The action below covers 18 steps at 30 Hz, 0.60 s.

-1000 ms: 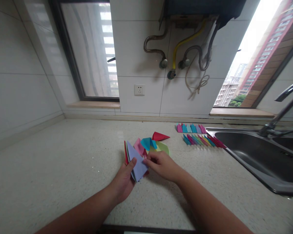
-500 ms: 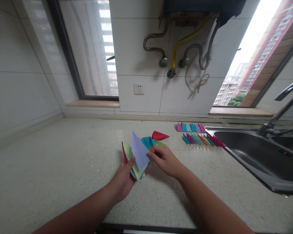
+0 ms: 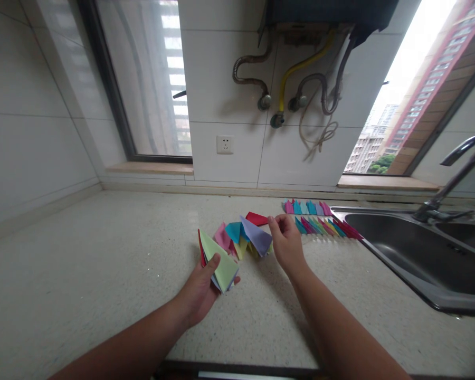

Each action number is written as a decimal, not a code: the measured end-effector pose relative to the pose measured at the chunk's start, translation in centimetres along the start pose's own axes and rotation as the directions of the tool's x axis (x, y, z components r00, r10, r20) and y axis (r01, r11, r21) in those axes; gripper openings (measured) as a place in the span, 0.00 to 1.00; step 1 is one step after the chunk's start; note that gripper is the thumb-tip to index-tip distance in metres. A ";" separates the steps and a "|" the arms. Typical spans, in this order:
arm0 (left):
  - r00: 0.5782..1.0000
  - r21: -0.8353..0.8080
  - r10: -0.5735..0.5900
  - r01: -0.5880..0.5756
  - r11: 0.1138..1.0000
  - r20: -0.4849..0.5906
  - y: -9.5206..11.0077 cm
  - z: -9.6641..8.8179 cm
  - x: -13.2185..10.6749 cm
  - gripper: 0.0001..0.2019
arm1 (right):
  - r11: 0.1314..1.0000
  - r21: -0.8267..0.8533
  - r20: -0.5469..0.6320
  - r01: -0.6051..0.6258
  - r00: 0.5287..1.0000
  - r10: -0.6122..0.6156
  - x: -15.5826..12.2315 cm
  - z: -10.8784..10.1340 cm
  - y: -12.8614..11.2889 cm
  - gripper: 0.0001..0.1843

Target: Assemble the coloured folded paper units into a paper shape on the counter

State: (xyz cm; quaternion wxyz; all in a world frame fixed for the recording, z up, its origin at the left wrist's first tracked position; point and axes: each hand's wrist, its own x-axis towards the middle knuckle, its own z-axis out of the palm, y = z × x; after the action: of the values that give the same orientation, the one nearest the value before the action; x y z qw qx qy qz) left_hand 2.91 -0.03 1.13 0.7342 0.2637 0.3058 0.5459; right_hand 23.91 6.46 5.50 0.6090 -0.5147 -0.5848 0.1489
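Observation:
My left hand (image 3: 203,290) is closed around a stack of folded paper pieces (image 3: 221,266). A pale green piece lies on top, with red and bluish edges beneath it, and my thumb presses on its face. My right hand (image 3: 288,245) has its thumb and forefinger pinched together at the right tip of a red folded paper (image 3: 256,218) on the counter. Just left of these fingers, a lavender folded paper (image 3: 257,237) rests on a loose pile. The pile also has a blue piece (image 3: 233,231), a pink piece (image 3: 222,237) and yellow-green ones.
Two rows of small folded paper pieces (image 3: 306,207) stand at the back right, beside the steel sink (image 3: 396,274) and its tap (image 3: 455,174). The speckled counter (image 3: 103,274) meets a tiled wall with a socket (image 3: 225,144). Pipes and valves (image 3: 277,120) hang above.
The lavender paper has left the stack and my right hand, and now lies on the pile. My right hand has moved right and away from me to the red paper. My left hand keeps its hold.

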 end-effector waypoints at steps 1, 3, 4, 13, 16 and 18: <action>1.000 -0.002 0.000 0.000 1.000 0.005 0.0 0.0 0.0 0.27 | 0.999 -0.017 0.092 0.034 0.995 -0.032 -0.4 0.0 -0.4 0.18; 1.000 -0.005 0.005 -0.005 1.000 0.018 0.0 0.1 0.0 0.26 | 0.994 -0.028 0.357 0.110 0.930 -0.093 -1.3 0.2 -1.5 0.19; 0.999 -0.005 0.011 -0.011 1.000 0.030 0.0 0.1 0.0 0.26 | 0.989 -0.031 0.490 0.147 0.865 -0.113 -1.8 0.3 -1.9 0.19; 0.996 0.003 0.042 -0.042 0.999 0.084 -0.1 0.4 -0.1 0.27 | 0.960 -0.051 0.799 0.274 0.588 -0.126 -3.1 0.9 -2.8 0.16; 0.993 -0.026 0.066 -0.064 0.998 0.099 -0.1 0.4 0.0 0.29 | 0.967 -0.032 0.765 0.252 0.628 -0.138 -2.8 0.8 -2.5 0.16; 0.990 -0.045 0.086 -0.081 0.996 0.113 -0.1 0.4 0.0 0.30 | 0.972 -0.023 0.733 0.232 0.666 -0.141 -2.6 0.7 -2.4 0.16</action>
State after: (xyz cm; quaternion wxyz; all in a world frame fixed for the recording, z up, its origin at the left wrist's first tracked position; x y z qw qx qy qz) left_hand 3.26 -0.10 1.30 0.7322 0.2925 0.2407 0.5661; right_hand 21.64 3.72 5.79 0.3091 -0.3847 -0.8349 0.2436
